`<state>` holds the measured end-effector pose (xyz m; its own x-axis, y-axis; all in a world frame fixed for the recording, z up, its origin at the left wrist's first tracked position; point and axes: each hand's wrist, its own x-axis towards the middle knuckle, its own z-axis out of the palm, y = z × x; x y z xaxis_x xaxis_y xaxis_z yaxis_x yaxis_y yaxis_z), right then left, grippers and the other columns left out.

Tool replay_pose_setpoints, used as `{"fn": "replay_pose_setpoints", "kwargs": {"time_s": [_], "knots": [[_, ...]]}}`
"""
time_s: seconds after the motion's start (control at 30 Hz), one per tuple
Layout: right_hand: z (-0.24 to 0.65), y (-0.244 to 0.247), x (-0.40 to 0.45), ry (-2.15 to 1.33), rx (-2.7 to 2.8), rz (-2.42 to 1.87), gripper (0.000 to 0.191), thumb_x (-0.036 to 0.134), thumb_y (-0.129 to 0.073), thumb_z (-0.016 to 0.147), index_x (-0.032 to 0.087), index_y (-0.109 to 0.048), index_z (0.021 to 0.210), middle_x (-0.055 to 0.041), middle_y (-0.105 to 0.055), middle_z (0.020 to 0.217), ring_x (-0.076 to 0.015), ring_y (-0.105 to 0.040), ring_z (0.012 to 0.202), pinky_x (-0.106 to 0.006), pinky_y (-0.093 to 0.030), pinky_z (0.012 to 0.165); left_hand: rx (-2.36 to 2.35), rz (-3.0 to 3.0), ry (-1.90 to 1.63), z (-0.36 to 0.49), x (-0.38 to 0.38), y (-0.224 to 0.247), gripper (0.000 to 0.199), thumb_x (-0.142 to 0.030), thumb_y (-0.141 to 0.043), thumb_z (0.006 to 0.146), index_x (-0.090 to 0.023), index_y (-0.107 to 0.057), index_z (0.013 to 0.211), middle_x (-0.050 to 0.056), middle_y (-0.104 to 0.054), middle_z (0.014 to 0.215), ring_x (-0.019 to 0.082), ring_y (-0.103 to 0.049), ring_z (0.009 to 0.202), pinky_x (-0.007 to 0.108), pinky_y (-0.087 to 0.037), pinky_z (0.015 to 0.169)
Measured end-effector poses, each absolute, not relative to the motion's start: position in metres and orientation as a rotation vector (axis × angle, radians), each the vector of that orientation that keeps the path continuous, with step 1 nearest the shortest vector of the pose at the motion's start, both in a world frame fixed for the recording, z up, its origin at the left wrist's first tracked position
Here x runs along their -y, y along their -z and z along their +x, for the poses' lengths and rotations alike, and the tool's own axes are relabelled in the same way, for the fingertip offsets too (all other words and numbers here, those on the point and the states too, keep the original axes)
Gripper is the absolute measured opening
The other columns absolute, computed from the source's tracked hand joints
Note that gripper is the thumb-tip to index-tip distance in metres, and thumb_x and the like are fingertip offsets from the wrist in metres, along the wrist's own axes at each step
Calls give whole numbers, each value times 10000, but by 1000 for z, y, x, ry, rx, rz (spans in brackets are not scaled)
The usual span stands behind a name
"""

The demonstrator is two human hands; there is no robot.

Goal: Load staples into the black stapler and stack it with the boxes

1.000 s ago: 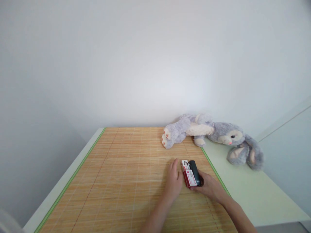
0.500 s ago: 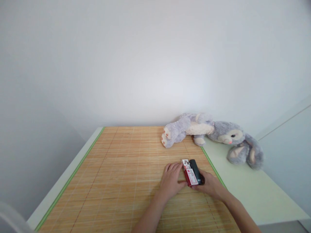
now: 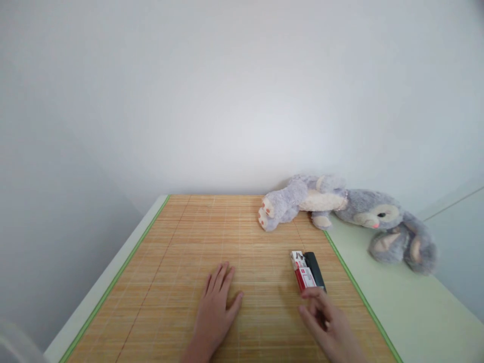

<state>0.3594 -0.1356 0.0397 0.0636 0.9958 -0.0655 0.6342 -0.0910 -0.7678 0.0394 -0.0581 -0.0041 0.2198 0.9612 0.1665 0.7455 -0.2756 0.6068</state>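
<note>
My left hand [image 3: 216, 307] lies flat on the bamboo mat [image 3: 177, 282], fingers stretched out, holding nothing. To its right, a small red-and-white box [image 3: 306, 277] and a smaller white box [image 3: 298, 258] with a dark picture on it sit end to end. A long black item that looks like a stapler [image 3: 314, 268] lies close along their right side. Just in front of them is my right hand [image 3: 325, 320], thumb and forefinger apart and the other fingers curled under. Its forefinger overlaps the near end of the red-and-white box; whether it touches is unclear.
A grey plush rabbit [image 3: 321, 200] lies on its side along the back right, its head and ears over the pale table top [image 3: 408, 302]. A plain wall [image 3: 242, 101] rises behind the table. The mat has a green edge [image 3: 113, 280].
Both hands have let go of the boxes and the black item. My left hand has moved left onto the mat, my right hand back toward me. The view has shifted slightly left.
</note>
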Motion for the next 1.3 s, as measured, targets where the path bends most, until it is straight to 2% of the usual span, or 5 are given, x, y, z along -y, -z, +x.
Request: {"fn": "replay_pose_setpoints", "kwargs": {"time_s": [0.07, 0.13, 0.2, 0.47, 1.3], "knots": [[306, -35, 127, -802, 1813, -1672, 405, 390, -543, 968, 261, -585, 1349, -69, -709, 1125, -257, -659, 1101, -402, -513, 992, -1622, 2104, -738, 35, 61, 4, 641, -474, -578, 946, -393, -407, 1558, -12, -369, 1658, 316, -281, 1556, 564, -126, 1295], [264, -29, 113, -727, 1951, -1638, 578, 330, -589, 925, 308, -495, 1495, -57, -543, 1516, -298, -413, 1468, -497, -333, 1216, -1654, 2101, -760, 39, 60, 3, 659, -487, -595, 936, -410, -398, 1560, -12, -353, 1663, 333, -243, 1568, 581, -81, 1294], [241, -22, 100, -678, 2003, -1695, 705, 330, -577, 933, 364, -340, 1595, 3, -356, 1666, -290, -195, 1580, -561, -186, 1275, -1695, 2100, -776, 45, 58, 1, 672, -499, -606, 929, -417, -394, 1561, -9, -334, 1670, 345, -195, 1580, 597, -46, 1291], [224, -8, 84, -374, 1957, -1985, 660, 482, -431, 1032, 331, -224, 1641, 14, -141, 1725, -311, -4, 1600, -625, -59, 1273, -1709, 2085, -810, 43, 58, 3, 696, -538, -615, 919, -429, -381, 1565, -4, -331, 1670, 367, -161, 1584, 625, 5, 1283], [220, -1, 84, -167, 2074, -2120, 668, 563, -307, 1046, 300, -168, 1644, 9, -98, 1723, -327, -32, 1600, -626, -133, 1264, -1945, 2403, -440, 44, 60, 10, 720, -577, -444, 996, -344, -204, 1633, -3, -195, 1717, 340, -134, 1594, 635, -161, 1258]]}}
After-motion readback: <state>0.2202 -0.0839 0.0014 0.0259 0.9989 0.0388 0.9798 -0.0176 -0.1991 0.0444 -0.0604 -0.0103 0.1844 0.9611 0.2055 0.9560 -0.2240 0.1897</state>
